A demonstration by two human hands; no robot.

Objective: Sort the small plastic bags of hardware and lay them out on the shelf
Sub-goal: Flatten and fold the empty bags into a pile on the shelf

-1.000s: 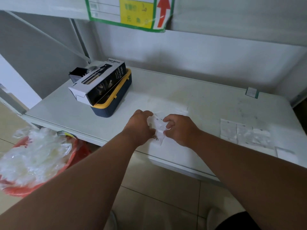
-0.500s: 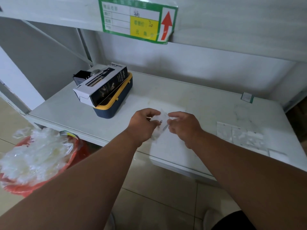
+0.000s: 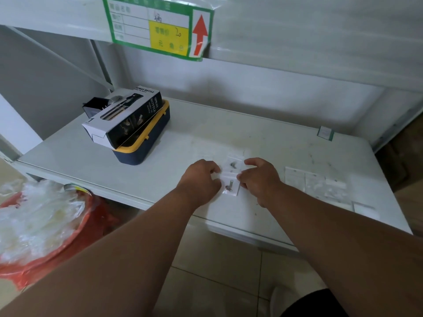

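Note:
Two small clear plastic bags lie one behind the other on the white shelf (image 3: 263,143) between my hands. The near bag (image 3: 230,186) holds a small metal part; the far bag (image 3: 234,163) holds another. My left hand (image 3: 201,179) pinches the left edge of the near bag. My right hand (image 3: 258,178) touches its right edge with curled fingers. Several more flat bags (image 3: 317,185) lie in a row on the shelf to the right.
A black-and-white spray bottle box (image 3: 124,117) rests on a navy and yellow case (image 3: 146,143) at the shelf's back left. A red bin (image 3: 43,227) full of clear plastic stands on the floor at left. A green label (image 3: 160,26) hangs on the upper shelf edge.
The bags were held crumpled between both hands a second ago; now they lie flat on the shelf, one behind the other, with my hands at their sides.

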